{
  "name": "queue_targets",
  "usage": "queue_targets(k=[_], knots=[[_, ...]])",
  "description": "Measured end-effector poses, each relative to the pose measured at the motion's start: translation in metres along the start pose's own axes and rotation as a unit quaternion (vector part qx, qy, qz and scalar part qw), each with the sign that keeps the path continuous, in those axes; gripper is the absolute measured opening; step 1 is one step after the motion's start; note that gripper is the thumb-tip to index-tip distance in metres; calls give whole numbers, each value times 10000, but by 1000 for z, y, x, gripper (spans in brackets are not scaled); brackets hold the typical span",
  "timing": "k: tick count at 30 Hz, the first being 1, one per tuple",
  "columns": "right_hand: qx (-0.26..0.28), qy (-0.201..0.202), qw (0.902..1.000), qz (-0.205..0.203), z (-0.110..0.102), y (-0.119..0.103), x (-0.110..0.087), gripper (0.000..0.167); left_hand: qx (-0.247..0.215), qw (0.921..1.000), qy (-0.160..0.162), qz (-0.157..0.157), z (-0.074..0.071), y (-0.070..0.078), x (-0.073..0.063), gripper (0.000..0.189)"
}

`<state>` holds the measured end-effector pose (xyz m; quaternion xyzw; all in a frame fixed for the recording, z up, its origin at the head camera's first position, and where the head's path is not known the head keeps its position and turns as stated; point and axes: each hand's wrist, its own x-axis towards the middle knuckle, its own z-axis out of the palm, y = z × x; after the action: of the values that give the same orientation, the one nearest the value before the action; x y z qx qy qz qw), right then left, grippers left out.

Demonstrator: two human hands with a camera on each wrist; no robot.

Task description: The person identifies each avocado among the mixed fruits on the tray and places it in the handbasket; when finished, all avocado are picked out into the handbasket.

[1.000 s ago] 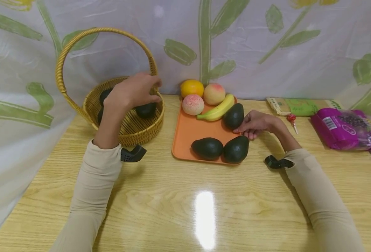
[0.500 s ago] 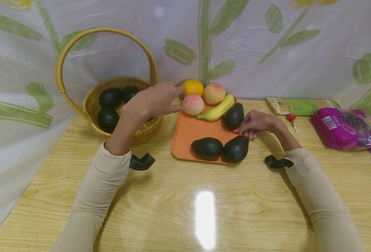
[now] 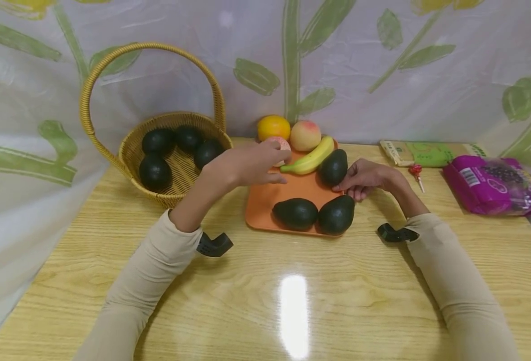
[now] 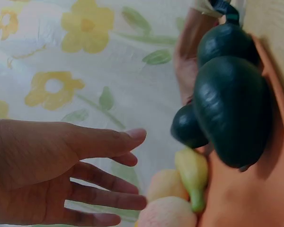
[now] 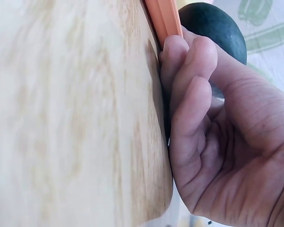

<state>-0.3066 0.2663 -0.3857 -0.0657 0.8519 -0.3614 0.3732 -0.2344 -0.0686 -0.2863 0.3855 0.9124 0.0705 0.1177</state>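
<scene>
Fingers spread and holding nothing, my left hand [image 3: 249, 165] hangs over the left side of an orange tray [image 3: 263, 203], overlapping one peach [image 3: 281, 144] in the head view. The left wrist view shows this hand [image 4: 52, 175] apart from the fruit. My right hand [image 3: 368, 178] pinches the tray's right rim [image 5: 164, 16] between thumb and fingers, beside a dark green avocado [image 3: 334, 168]. Two more avocados lie along the near edge, one on the left [image 3: 296, 213] and one at the corner [image 3: 336, 214]. A banana [image 3: 310, 159], another peach [image 3: 305, 135] and a yellow-orange fruit [image 3: 273, 127] sit at the back.
A wicker basket [image 3: 182, 175] with a tall handle [image 3: 153, 46] stands at the left, holding several avocados [image 3: 156, 171]. To the right lie a purple bag [image 3: 491, 188], a lollipop [image 3: 416, 170] and a green-and-tan packet [image 3: 437, 153]. A flowered curtain [image 3: 180, 90] hangs behind.
My left hand has moved right from above the basket to over the tray, uncovering the avocados in the basket. The right hand has stayed at the tray's rim.
</scene>
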Motion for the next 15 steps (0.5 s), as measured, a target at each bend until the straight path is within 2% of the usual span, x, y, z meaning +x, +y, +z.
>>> queue_targets(k=[3,10,15], knots=[[-2,0,10000,24,0,-1,-1,31,-63,9994,-342,55,5,7,6,42],[198,-55,9998,64,2,-2,0,29,-89,9933,-1010,556,21,23,19,61],[158,-53,9999,26,2,-1,-1,29,129,9879,-1471,467,32,34,25,77]])
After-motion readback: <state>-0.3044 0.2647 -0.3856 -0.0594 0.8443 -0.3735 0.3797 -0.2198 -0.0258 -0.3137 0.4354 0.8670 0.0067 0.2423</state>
